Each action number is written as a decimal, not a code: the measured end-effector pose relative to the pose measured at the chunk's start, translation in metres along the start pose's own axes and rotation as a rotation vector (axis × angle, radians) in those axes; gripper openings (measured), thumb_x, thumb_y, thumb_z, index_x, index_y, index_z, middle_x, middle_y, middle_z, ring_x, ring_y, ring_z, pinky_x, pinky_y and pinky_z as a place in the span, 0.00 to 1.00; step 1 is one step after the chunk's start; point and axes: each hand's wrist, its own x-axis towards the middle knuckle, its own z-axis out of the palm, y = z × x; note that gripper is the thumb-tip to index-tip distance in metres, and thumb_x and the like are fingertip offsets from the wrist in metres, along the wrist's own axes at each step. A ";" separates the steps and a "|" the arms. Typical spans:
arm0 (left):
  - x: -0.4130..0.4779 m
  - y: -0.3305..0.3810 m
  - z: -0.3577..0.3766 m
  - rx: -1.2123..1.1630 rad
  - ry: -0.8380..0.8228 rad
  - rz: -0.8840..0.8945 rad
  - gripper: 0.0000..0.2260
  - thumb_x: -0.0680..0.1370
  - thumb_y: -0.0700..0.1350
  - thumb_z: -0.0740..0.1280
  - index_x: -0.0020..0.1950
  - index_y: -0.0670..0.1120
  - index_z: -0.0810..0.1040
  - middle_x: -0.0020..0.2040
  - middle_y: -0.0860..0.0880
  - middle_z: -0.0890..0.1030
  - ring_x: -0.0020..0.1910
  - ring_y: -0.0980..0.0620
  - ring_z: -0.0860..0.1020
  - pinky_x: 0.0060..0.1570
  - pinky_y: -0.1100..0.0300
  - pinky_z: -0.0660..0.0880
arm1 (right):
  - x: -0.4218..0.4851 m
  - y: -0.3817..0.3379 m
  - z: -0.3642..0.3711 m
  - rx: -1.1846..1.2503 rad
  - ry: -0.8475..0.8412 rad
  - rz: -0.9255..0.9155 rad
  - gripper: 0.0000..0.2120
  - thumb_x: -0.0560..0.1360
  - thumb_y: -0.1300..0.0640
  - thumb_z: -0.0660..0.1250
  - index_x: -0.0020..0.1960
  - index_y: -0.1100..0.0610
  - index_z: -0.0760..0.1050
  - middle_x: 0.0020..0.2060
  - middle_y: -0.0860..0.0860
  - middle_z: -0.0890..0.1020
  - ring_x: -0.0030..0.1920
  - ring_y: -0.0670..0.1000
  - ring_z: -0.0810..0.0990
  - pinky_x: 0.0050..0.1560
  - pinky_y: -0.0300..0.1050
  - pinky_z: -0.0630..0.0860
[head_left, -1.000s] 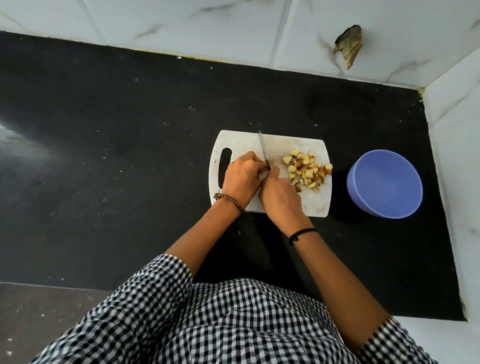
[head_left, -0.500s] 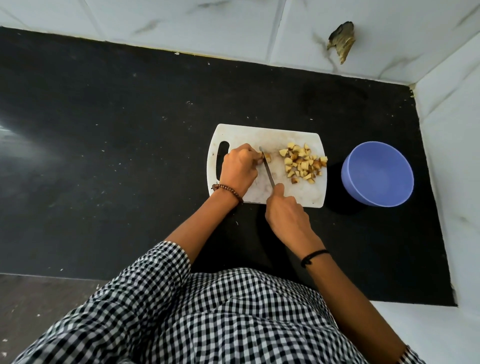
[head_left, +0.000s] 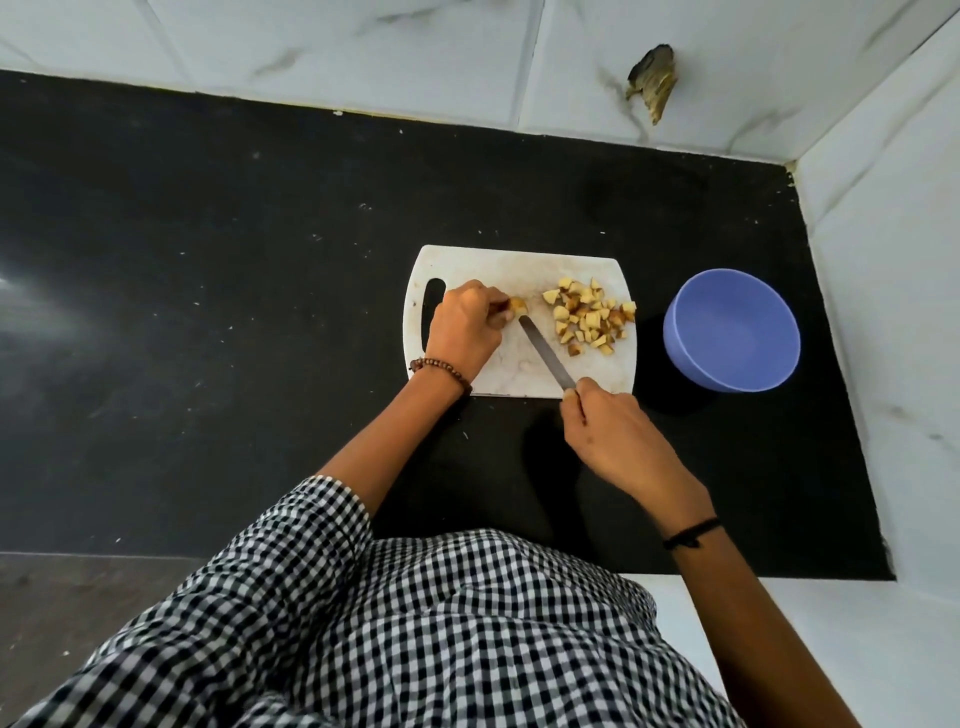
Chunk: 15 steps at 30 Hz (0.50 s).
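A white cutting board (head_left: 498, 265) lies on the black counter. On its right half sits a heap of several yellow and brown diced pieces (head_left: 589, 314). My left hand (head_left: 465, 327) rests on the board's left side and pinches a small uncut piece (head_left: 516, 306) at its fingertips. My right hand (head_left: 613, 436) is at the board's near edge and grips the handle of a knife (head_left: 545, 352). The blade slants up and left across the board, its tip just below the pinched piece. The knife's handle is hidden inside my hand.
A blue bowl (head_left: 698, 358), nothing visible inside, stands right of the board on the black counter (head_left: 208, 312). White tiled walls close the back and right; a dark mark (head_left: 652, 80) shows on the back wall. The counter's front edge runs below my arms.
My right hand has drawn back toward me with the knife, from beside the left hand to the board's near edge. The blade now slants with its tip near the pinched piece.
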 end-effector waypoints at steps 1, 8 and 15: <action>0.000 -0.001 0.001 -0.001 0.002 -0.002 0.10 0.74 0.41 0.72 0.54 0.42 0.83 0.48 0.45 0.81 0.44 0.50 0.80 0.47 0.56 0.80 | 0.000 0.003 0.001 0.009 0.030 -0.006 0.14 0.84 0.47 0.51 0.51 0.55 0.68 0.39 0.52 0.77 0.37 0.53 0.78 0.35 0.50 0.71; 0.002 -0.003 0.004 -0.017 -0.029 0.025 0.14 0.73 0.41 0.73 0.58 0.40 0.80 0.51 0.46 0.78 0.44 0.55 0.78 0.49 0.66 0.77 | 0.028 -0.002 0.006 0.178 0.201 -0.053 0.16 0.82 0.43 0.60 0.51 0.56 0.71 0.37 0.50 0.77 0.40 0.52 0.77 0.37 0.49 0.74; 0.008 -0.012 -0.001 -0.083 -0.058 -0.008 0.10 0.74 0.34 0.71 0.55 0.40 0.82 0.49 0.45 0.79 0.45 0.53 0.79 0.46 0.75 0.73 | 0.079 -0.022 0.008 0.283 0.381 -0.108 0.14 0.76 0.52 0.71 0.57 0.57 0.73 0.45 0.48 0.77 0.45 0.49 0.76 0.45 0.43 0.72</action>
